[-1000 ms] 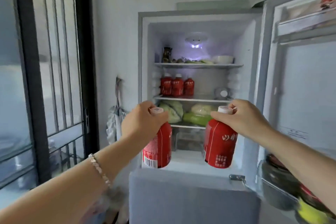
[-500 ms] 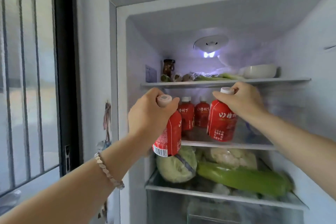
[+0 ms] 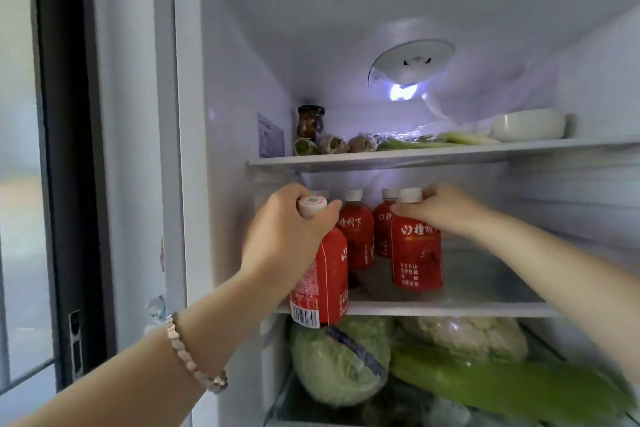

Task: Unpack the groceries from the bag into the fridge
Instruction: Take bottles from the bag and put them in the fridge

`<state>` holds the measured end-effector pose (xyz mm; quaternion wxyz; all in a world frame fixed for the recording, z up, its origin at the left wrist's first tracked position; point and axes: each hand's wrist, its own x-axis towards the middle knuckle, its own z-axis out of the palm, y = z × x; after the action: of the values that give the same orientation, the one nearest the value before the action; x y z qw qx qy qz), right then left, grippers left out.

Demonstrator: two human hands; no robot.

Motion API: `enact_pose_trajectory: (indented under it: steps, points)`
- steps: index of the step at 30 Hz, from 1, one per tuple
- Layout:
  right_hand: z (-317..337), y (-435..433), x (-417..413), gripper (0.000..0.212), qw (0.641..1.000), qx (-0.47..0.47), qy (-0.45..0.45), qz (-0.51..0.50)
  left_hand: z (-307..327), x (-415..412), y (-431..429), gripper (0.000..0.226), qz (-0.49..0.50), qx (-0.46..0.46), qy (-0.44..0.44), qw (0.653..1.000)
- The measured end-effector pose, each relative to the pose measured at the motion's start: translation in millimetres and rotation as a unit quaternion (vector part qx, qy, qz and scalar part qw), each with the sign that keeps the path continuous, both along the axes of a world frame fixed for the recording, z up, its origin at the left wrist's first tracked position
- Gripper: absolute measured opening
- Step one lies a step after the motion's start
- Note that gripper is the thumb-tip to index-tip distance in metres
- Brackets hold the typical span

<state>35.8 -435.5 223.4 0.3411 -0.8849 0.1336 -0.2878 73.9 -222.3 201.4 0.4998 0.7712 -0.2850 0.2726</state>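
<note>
The fridge stands open in front of me. My left hand (image 3: pixel 284 236) grips a red bottle (image 3: pixel 325 284) by its pale cap, holding it at the front edge of the middle shelf (image 3: pixel 450 308), its base just below the shelf lip. My right hand (image 3: pixel 446 208) holds a second red bottle (image 3: pixel 417 253) at the neck; that bottle stands on the middle shelf. Behind them stand more red bottles (image 3: pixel 358 239) with white caps.
The top shelf (image 3: pixel 415 156) carries a dark jar (image 3: pixel 310 123), wrapped vegetables and a white bowl (image 3: pixel 528 125). Below the middle shelf lie a cabbage (image 3: pixel 332 367), a cauliflower (image 3: pixel 464 336) and a long green vegetable (image 3: pixel 502 381). A dark-framed window is at the left.
I have come closer to the fridge. Both hands moved the bottles up and in; the right bottle now stands on the middle shelf, the left one has reached the shelf's front edge.
</note>
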Motion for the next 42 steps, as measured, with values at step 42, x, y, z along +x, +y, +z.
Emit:
enact_pose_trajectory:
  steps: [42]
  points:
    - [-53, 19, 31, 0.083, 0.978, -0.018, -0.041, 0.201, 33, 44, -15, 0.081, -0.01, 0.365, 0.015, 0.931]
